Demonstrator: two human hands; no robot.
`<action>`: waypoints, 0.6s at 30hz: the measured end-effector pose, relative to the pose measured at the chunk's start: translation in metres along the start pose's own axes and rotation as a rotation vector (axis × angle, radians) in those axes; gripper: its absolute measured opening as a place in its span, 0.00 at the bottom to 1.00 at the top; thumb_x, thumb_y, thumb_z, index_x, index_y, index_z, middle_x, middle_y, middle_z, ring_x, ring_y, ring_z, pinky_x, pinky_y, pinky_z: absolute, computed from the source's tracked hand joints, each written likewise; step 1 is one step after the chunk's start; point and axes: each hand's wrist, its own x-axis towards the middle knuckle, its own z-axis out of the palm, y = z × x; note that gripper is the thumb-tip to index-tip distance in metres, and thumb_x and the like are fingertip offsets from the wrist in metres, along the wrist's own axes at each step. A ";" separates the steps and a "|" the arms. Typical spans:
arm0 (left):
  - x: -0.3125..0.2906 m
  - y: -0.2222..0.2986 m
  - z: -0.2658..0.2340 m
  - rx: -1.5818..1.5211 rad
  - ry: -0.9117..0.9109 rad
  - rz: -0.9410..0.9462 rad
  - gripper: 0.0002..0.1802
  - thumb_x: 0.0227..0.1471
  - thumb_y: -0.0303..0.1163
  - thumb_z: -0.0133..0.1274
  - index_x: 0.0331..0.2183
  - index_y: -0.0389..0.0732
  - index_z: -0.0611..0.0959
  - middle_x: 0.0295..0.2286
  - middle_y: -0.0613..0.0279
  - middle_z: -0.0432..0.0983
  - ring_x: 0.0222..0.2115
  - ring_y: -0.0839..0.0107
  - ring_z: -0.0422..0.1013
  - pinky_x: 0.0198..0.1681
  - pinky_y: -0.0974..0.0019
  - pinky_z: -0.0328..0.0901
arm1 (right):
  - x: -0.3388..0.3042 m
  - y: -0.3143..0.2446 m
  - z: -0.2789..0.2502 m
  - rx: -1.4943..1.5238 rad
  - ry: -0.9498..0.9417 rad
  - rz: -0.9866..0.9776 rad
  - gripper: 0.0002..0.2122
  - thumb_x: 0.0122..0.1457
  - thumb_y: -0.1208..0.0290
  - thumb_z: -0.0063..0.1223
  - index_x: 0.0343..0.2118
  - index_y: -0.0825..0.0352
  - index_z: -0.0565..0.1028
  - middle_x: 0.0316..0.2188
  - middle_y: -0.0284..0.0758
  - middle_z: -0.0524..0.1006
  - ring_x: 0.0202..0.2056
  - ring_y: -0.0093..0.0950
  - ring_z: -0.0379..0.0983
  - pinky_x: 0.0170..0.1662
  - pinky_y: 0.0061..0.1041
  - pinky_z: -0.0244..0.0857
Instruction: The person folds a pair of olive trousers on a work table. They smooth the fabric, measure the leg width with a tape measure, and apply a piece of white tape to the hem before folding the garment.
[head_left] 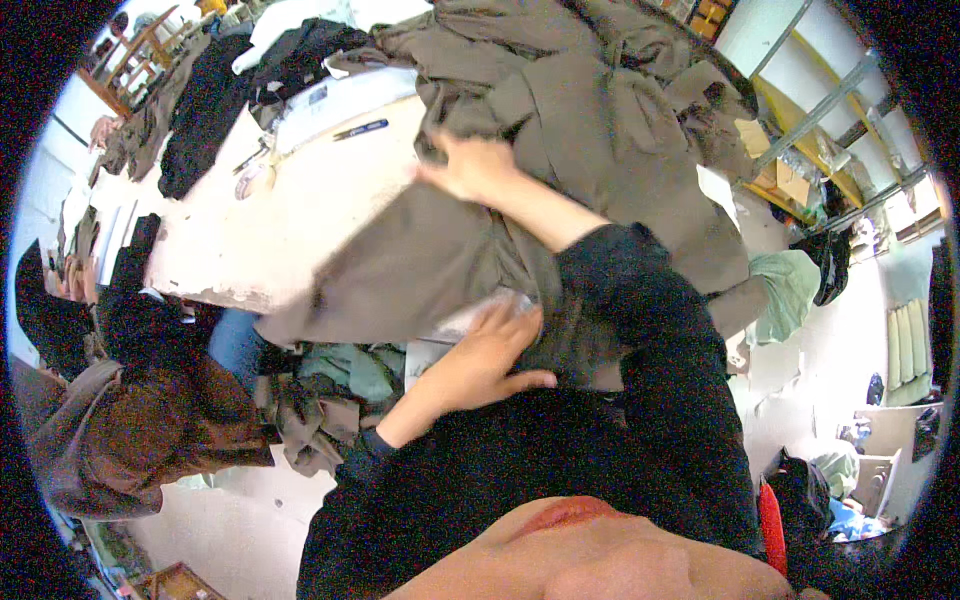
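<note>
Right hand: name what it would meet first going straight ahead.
Beyond the brown cloth, the right hand would probably meet the small blue tool on the table; depth is unclear.

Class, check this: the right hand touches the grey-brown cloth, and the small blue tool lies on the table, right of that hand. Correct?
Not quite: in the head view, the small blue tool on the table lies left of the right hand, which does touch the grey-brown cloth.
</note>
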 end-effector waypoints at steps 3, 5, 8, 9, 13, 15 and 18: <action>-0.028 -0.019 -0.033 -0.258 0.140 -0.138 0.23 0.57 0.40 0.57 0.46 0.31 0.79 0.45 0.46 0.78 0.45 0.55 0.76 0.49 0.60 0.69 | 0.026 0.025 0.039 -0.070 0.005 -0.186 0.19 0.51 0.61 0.58 0.46 0.60 0.73 0.41 0.48 0.77 0.44 0.49 0.75 0.47 0.41 0.70; -0.046 -0.047 -0.072 -0.631 0.418 -0.191 0.09 0.60 0.28 0.53 0.40 0.35 0.82 0.41 0.58 0.81 0.43 0.72 0.74 0.49 0.63 0.68 | 0.017 0.051 0.023 0.261 0.161 -0.429 0.13 0.45 0.76 0.55 0.36 0.64 0.71 0.33 0.41 0.76 0.41 0.39 0.75 0.47 0.36 0.69; -0.028 -0.094 -0.127 -0.347 0.729 -0.349 0.20 0.56 0.20 0.49 0.51 0.40 0.75 0.50 0.59 0.74 0.53 0.64 0.69 0.55 0.59 0.63 | -0.006 0.071 -0.063 0.605 0.327 -0.579 0.13 0.43 0.83 0.46 0.34 0.65 0.69 0.35 0.29 0.70 0.42 0.25 0.68 0.51 0.25 0.61; -0.009 -0.103 -0.135 -0.217 0.781 -0.312 0.26 0.54 0.19 0.49 0.55 0.41 0.72 0.55 0.59 0.71 0.55 0.62 0.67 0.56 0.58 0.62 | -0.016 0.069 -0.093 0.740 0.403 -0.512 0.15 0.42 0.84 0.45 0.35 0.63 0.69 0.36 0.26 0.70 0.42 0.23 0.68 0.49 0.21 0.61; 0.104 -0.100 -0.135 -0.425 0.495 -0.032 0.39 0.50 0.21 0.54 0.62 0.45 0.62 0.62 0.59 0.59 0.60 0.58 0.61 0.63 0.55 0.56 | -0.065 0.039 -0.206 1.214 -0.007 -0.429 0.23 0.40 0.81 0.41 0.44 0.63 0.74 0.42 0.29 0.73 0.43 0.23 0.70 0.51 0.21 0.65; 0.154 -0.075 -0.133 0.006 0.743 0.287 0.45 0.48 0.24 0.59 0.64 0.44 0.57 0.63 0.54 0.56 0.63 0.55 0.56 0.65 0.54 0.53 | -0.094 0.027 -0.255 0.945 0.012 -0.642 0.21 0.48 0.77 0.45 0.48 0.66 0.74 0.47 0.37 0.75 0.50 0.31 0.71 0.57 0.26 0.62; 0.198 -0.023 -0.119 -0.407 0.722 0.414 0.59 0.41 0.36 0.69 0.66 0.40 0.50 0.64 0.45 0.51 0.65 0.50 0.51 0.67 0.54 0.47 | -0.132 0.023 -0.323 0.961 0.400 -0.656 0.12 0.50 0.76 0.51 0.38 0.70 0.78 0.38 0.35 0.79 0.39 0.29 0.76 0.46 0.25 0.70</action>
